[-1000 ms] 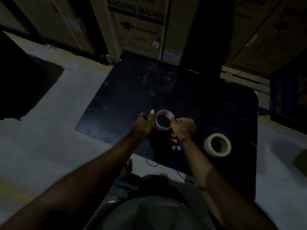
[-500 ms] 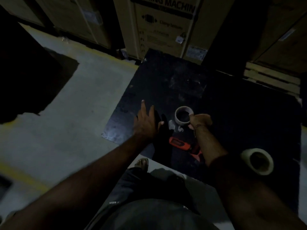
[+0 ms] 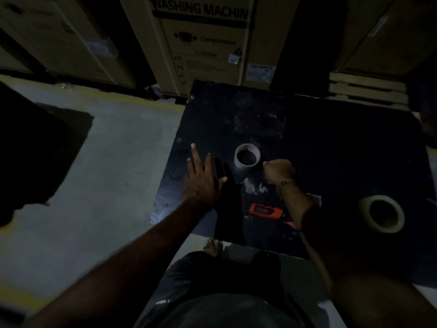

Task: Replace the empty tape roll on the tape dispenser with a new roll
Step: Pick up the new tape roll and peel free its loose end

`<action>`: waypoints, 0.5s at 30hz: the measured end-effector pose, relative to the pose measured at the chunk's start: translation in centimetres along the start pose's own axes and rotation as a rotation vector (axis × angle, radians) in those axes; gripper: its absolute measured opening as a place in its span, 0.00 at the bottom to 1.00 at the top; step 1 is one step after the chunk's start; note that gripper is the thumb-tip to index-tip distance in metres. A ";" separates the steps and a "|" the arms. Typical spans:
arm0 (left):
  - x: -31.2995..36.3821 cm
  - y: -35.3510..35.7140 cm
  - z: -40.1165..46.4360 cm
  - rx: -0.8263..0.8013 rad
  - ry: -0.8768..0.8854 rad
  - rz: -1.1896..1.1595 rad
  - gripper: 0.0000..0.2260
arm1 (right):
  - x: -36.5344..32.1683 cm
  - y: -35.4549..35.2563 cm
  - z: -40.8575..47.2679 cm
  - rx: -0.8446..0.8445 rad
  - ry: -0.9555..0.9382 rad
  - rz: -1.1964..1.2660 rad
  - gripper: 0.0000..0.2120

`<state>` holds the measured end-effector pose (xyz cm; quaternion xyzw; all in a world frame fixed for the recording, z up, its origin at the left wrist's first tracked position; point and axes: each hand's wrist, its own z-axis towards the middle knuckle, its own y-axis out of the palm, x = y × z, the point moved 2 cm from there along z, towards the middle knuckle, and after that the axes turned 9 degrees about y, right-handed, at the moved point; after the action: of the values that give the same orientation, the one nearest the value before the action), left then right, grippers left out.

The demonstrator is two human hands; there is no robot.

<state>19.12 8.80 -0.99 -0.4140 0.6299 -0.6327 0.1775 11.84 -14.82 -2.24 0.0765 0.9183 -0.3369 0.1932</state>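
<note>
The empty cardboard tape core (image 3: 247, 158) stands on the black board (image 3: 331, 147), free of both hands. My right hand (image 3: 278, 170) is just right of it, fingers curled shut, a small gap between them. My left hand (image 3: 203, 176) hovers flat over the board's left part, fingers spread, holding nothing. The red tape dispenser (image 3: 266, 211) lies on the board below the core, partly hidden under my right forearm. The new tape roll (image 3: 381, 213), pale and thick, lies at the board's right.
Large cardboard washing-machine boxes (image 3: 201, 43) stand along the far side. A wooden pallet (image 3: 366, 91) sits at the back right. Grey concrete floor (image 3: 113, 174) spreads to the left. My foot (image 3: 212, 247) and dark trousers are at the board's near edge.
Both hands held the empty core a second ago. The right hand set it on the board and has let go. The left hand opened and moved left. The dispenser now lies uncovered.
</note>
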 end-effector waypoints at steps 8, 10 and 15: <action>6.4 1.6 0.0 -0.069 0.071 -0.119 0.39 | 4.7 -3.8 -5.0 0.257 -0.224 -0.021 0.20; 9.0 2.4 -0.4 -0.096 0.091 -0.188 0.38 | 7.1 -5.4 -6.1 0.301 -0.238 -0.030 0.20; 14.1 4.1 -1.1 -0.088 0.136 -0.261 0.38 | 14.2 -10.2 -6.5 0.434 -0.234 -0.044 0.22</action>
<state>8.73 -1.60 -0.50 -0.4559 0.6086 -0.6487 0.0324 -5.83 -18.26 2.53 0.0569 0.7972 -0.5370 0.2699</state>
